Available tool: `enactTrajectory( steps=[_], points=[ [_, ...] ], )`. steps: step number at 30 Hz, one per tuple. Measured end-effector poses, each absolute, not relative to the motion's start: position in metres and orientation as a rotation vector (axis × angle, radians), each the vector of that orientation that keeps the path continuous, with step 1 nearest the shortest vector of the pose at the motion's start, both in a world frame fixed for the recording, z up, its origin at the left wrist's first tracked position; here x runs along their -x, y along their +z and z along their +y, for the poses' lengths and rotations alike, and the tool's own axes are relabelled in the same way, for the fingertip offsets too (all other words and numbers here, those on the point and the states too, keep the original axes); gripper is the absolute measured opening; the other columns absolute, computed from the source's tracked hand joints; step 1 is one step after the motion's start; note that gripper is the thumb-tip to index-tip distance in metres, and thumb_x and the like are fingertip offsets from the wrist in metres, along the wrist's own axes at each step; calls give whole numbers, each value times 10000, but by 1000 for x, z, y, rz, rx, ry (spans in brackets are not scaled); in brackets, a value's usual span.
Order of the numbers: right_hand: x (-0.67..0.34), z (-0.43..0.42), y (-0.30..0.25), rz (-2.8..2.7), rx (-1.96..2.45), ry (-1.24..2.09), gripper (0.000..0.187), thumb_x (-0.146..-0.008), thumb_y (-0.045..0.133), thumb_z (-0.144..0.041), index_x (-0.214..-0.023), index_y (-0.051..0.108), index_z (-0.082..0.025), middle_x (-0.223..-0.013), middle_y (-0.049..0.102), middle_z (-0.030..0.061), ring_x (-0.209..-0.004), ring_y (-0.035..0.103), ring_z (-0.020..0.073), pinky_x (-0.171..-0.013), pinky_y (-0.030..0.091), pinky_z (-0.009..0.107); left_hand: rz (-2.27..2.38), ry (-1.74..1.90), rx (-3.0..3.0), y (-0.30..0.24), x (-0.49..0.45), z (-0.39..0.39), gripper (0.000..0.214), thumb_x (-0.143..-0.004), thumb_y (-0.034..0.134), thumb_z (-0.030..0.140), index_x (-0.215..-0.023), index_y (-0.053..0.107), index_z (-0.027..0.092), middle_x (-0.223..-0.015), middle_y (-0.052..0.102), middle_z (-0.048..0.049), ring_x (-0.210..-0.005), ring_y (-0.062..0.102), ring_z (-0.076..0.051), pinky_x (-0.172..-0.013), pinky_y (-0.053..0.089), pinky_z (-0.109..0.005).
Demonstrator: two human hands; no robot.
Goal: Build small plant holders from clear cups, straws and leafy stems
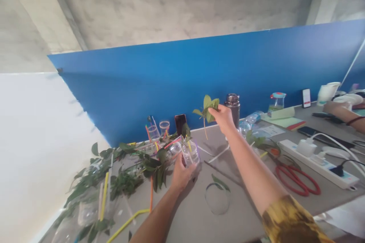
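Note:
My right hand (222,117) is raised in front of the blue partition, its fingers closed on a leafy sprig (209,108) whose thin stem hangs down. Lower and to the left, my left hand (182,172) grips a clear plastic cup (191,153) that stands on the table. Colourful drinking straws and dark leaves lie around that cup. Behind it are more clear cups, one (164,126) near an upright phone (180,123). A green leaf (221,182) and a thin clear ring (211,209) lie on the table below my right forearm.
Cut branches (125,182) and yellow straws (104,197) cover the left side. A dark thermos (234,108) stands behind my right hand. Red-handled scissors (299,182), a white power strip (319,163) with cables and a plastic bottle (252,118) are on the right. Another person's hand (339,108) is at far right.

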State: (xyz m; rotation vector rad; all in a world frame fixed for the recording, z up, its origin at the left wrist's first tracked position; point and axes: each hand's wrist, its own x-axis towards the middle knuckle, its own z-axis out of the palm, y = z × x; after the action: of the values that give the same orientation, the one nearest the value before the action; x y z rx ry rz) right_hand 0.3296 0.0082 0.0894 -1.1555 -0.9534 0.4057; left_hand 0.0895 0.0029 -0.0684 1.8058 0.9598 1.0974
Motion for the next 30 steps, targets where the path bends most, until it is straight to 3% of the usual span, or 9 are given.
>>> enactTrajectory(
  steps=[5,9,13,19,22,27,30],
  points=[
    [-322,14,76,-1035,1185,409,340,-688,708,-484,-804,697,-164,-682,663,24,-629,589,190,-565,440,294,1030,1157,-1737,-66,-88,0,560,-738,726,288,-1270,565,219,-1211,710,-115,-1102,697,-317,-1027,538,-519],
    [-327,10,91,-968,1032,152,342,-764,692,-498,-866,711,-172,-790,698,40,-725,616,195,-662,484,302,1046,1160,-1779,-68,-89,2,547,-717,728,276,-1240,582,213,-1227,700,-127,-1136,671,-333,-1046,516,-538],
    [-342,11,86,-1072,1215,21,272,-779,685,-460,-818,716,-192,-709,653,20,-705,585,194,-658,468,300,1042,1126,-1787,-69,-90,3,506,-725,717,281,-1209,583,219,-1164,714,-110,-1089,678,-326,-1034,516,-544],
    [-348,24,28,-1125,1424,403,270,-726,706,-411,-817,724,-158,-730,693,23,-690,617,201,-627,469,297,1045,1102,-1838,-64,-91,3,517,-686,708,205,-1191,599,225,-1227,707,-120,-1164,652,-352,-1075,487,-555],
    [-346,23,16,-1212,1479,552,296,-702,757,-352,-910,745,-141,-786,718,37,-712,641,202,-646,490,296,1035,1103,-1857,-62,-90,3,512,-670,710,166,-1170,615,226,-1225,713,-120,-1172,645,-360,-1089,472,-551],
    [-347,8,31,-1281,1621,536,565,-628,840,-195,-1179,735,-123,-980,746,88,-774,673,182,-703,506,278,1046,1105,-1827,-59,-90,-1,510,-690,709,158,-1192,626,199,-1168,727,-106,-1111,664,-320,-1062,484,-500],
    [-348,-7,50,-1337,1530,659,396,-671,824,-259,-1040,758,-131,-873,734,65,-705,659,171,-640,483,270,1035,1120,-1801,-58,-91,-2,501,-700,716,150,-1192,634,190,-1139,736,-90,-1102,670,-293,-1053,486,-463]
  ],
)
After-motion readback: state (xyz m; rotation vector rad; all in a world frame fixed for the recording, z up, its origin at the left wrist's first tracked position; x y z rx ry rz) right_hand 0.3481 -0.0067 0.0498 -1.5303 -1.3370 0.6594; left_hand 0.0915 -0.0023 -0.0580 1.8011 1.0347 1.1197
